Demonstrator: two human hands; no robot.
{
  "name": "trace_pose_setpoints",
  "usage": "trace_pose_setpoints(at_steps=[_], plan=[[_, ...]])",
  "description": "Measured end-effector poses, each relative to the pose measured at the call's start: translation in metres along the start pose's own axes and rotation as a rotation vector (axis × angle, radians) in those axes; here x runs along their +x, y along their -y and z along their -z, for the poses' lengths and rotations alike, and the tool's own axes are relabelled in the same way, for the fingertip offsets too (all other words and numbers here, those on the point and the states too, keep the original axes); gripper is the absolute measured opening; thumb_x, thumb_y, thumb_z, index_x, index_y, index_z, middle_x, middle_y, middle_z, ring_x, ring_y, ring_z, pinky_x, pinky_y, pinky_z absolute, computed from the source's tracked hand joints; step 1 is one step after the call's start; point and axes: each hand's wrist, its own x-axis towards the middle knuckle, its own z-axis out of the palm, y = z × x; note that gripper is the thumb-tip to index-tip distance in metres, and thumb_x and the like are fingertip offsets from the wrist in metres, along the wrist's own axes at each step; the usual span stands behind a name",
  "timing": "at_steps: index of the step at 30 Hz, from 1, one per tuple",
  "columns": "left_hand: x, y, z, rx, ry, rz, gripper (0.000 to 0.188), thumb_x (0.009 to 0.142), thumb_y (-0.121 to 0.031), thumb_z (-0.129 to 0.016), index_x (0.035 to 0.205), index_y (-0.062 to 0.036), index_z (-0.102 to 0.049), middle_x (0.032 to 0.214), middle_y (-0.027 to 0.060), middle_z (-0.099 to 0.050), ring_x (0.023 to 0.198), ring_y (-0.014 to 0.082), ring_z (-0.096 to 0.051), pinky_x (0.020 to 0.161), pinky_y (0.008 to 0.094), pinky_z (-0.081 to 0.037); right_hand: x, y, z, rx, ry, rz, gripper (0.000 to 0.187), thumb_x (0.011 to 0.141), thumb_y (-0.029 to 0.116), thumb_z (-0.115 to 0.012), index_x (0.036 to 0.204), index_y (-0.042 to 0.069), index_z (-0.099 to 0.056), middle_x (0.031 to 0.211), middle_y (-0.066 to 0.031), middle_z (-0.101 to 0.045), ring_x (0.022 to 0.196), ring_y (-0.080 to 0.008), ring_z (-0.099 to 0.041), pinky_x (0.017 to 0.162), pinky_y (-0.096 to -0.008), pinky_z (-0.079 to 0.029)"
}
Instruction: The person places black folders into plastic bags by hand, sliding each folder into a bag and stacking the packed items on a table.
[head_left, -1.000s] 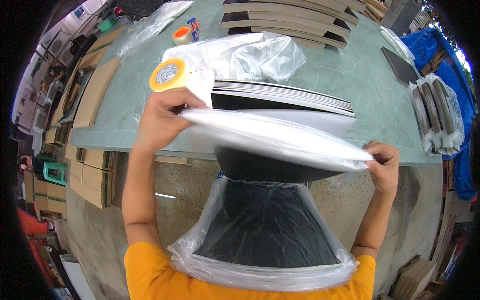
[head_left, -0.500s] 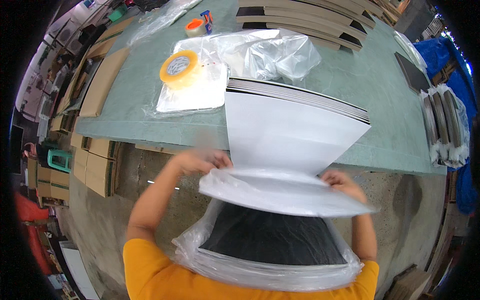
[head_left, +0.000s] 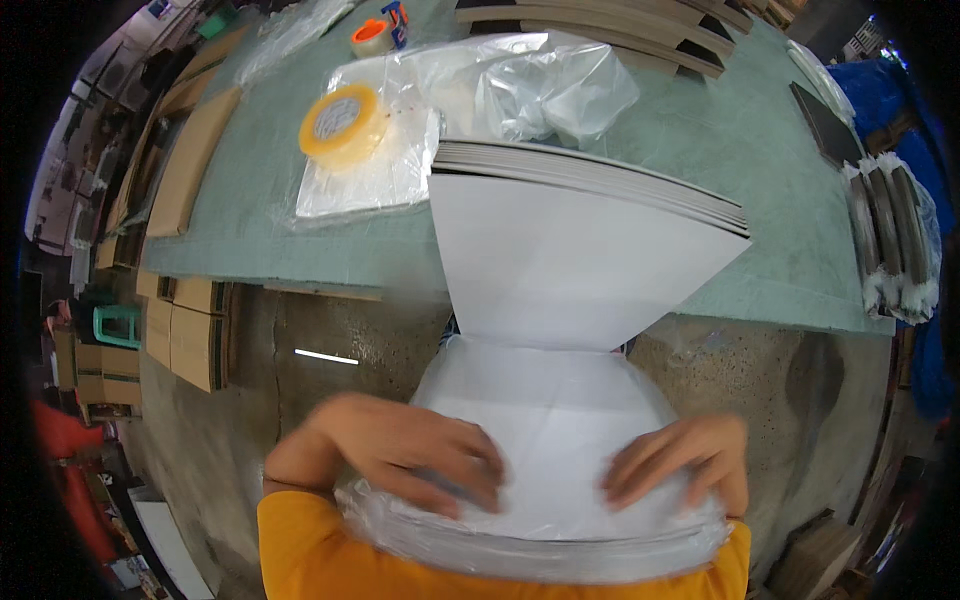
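Close to my body lies a stack wrapped in clear plastic film (head_left: 540, 560), with a white sheet (head_left: 555, 420) covering its top. My left hand (head_left: 415, 450) is over the left side of that sheet, fingers spread and somewhat blurred. Mirroring it on the right side, my right hand (head_left: 685, 465) has its fingers stretched out. Neither hand grips anything. Just beyond, a stack of thin panels (head_left: 590, 260) with a white face toward me leans against the table edge. Whether the fingers press on the sheet or hover is hard to tell.
On the green table (head_left: 380, 250) lie a large roll of clear tape (head_left: 340, 125), flat plastic bags (head_left: 555, 95) and a smaller tape roll (head_left: 371, 38). Brown panels (head_left: 600, 38) are stacked at the back. Wrapped bundles (head_left: 893, 240) stand right; cartons (head_left: 190, 340) stand left.
The white sheet, held up between both hands before, now lies down over the black panel and hides it. My hands have let go and come nearer my body.
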Motion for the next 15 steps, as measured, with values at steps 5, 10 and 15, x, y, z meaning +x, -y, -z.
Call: trace_pose_setpoints(at_steps=[5, 10, 15], plan=[[0.017, 0.154, -0.038, 0.234, -0.147, 0.360, 0.044, 0.086, -0.033, -0.044, 0.120, -0.0058, -0.043, 0.125, 0.0184, -0.040, 0.114, 0.0294, -0.038, 0.097, 0.0372, -0.028, 0.002, -0.135, -0.001, -0.308, -0.410, -0.660, 0.058, 0.085, 0.048, -0.038, 0.128, 0.009, -0.033, 0.134, -0.0153, -0.028, 0.126, -0.0288, -0.021, 0.102, -0.0420, -0.015], [-0.039, 0.058, 0.089, 0.405, -0.075, 0.820, 0.034, 0.077, -0.020, -0.056, 0.105, -0.0025, -0.055, 0.095, 0.0131, -0.061, 0.086, 0.0253, -0.058, 0.078, 0.0342, -0.044, -0.043, -0.176, 0.009, -0.317, -0.677, -0.889, 0.058, 0.085, 0.051, -0.035, 0.126, 0.010, -0.037, 0.134, -0.0147, -0.029, 0.126, -0.0301, -0.020, 0.102, -0.0411, -0.014], [0.048, -0.023, 0.182, 1.171, -1.227, -0.142, 0.013, 0.069, -0.008, -0.062, 0.081, -0.0041, -0.059, 0.082, 0.0088, -0.059, 0.078, 0.0212, -0.055, 0.071, 0.0328, -0.042, -0.018, -0.148, 0.037, -0.360, -0.502, -1.031, 0.055, 0.085, 0.047, -0.036, 0.123, 0.007, -0.042, 0.129, -0.0174, -0.036, 0.122, -0.0316, -0.028, 0.101, -0.0397, -0.016]])
